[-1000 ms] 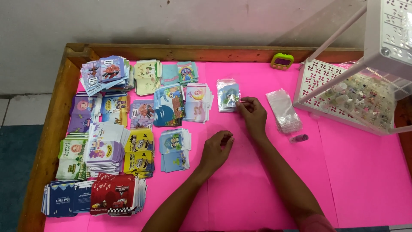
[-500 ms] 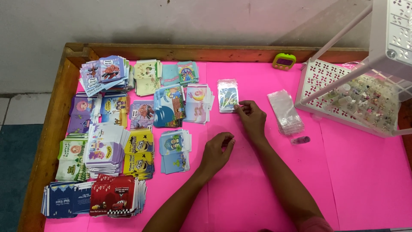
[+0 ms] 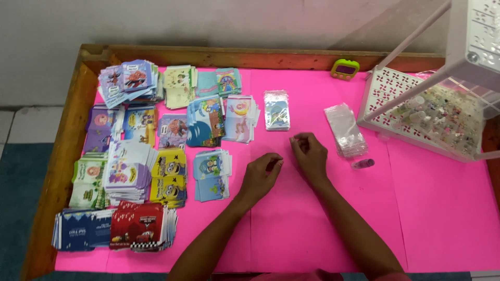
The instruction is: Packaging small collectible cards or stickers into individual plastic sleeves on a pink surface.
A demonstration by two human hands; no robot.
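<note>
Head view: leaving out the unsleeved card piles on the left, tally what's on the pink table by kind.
Hands: 2, left hand and right hand
Green timer: 1
Clear sleeve pile: 1
White perforated rack: 1
Small clear piece: 1
Sleeved card pile: 1
Total: 7

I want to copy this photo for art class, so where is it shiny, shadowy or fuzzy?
Head view: soft, even light; the clear sleeve over the card and the stack of clear bags catch white glare; faint shadows sit under the left hand and right hand on the pink table cover; the white rack looms close, slightly blurred; card pictures are too small to make out.
</note>
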